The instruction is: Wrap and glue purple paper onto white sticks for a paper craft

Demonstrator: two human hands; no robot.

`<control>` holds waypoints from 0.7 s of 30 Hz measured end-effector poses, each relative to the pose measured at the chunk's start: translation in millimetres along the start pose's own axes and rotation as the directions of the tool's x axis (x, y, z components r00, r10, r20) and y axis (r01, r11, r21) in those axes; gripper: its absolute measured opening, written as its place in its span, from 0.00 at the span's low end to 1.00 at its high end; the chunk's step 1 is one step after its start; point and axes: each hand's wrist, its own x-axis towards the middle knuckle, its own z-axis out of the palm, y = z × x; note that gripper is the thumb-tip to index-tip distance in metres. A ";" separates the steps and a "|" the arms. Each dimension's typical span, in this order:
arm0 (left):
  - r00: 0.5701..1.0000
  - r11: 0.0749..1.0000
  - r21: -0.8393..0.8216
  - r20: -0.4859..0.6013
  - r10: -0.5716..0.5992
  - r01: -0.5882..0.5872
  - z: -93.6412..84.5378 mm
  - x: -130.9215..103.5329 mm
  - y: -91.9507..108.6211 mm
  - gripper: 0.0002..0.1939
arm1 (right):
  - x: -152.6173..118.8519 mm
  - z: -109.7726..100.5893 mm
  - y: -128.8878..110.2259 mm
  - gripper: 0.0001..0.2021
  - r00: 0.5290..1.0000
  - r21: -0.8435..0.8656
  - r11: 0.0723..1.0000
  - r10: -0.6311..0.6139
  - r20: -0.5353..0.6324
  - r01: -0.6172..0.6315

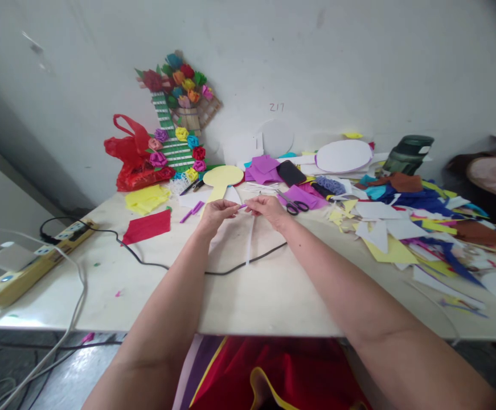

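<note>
Over the middle of the table, my left hand (218, 214) and my right hand (267, 209) face each other with fingertips pinched. Between them stretches a small purple paper roll (242, 206), its ends hidden by the fingers. A narrow white strip (250, 242) runs down from under my right hand; whether the fingers hold it I cannot tell. Left of my left hand lie purple paper rolls (191, 211). Behind the hands is a pale yellow paper shape (223, 176) with a round top. Black-handled scissors (295, 206) rest just right of my right hand.
A black cable (145, 263) crosses the table under my forearms to a yellow power strip (38, 265). Paper scraps (388, 228) pile up at right, near a dark green bottle (409, 154). A paper-flower decoration (179, 125) leans on the wall beside a red bag (132, 156).
</note>
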 end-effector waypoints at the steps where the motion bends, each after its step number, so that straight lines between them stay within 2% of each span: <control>1: 1.000 1.000 -0.001 0.002 0.005 -0.005 0.1 0.0 0.0 0.16 | 0.3 0.4 1.1 0.14 1.000 -0.011 1.000 -0.008 -0.001 0.008; 11: 1.000 1.000 0.015 -0.017 0.010 -0.010 1.3 -1.1 1.7 0.16 | 3.5 2.7 6.1 0.08 0.997 0.048 0.999 0.013 -0.071 -0.010; 21: 0.997 0.991 0.120 -0.037 0.062 -0.057 0.1 1.1 -3.0 0.16 | 1.6 0.4 5.0 0.14 1.000 -0.036 0.999 0.015 -0.025 -0.016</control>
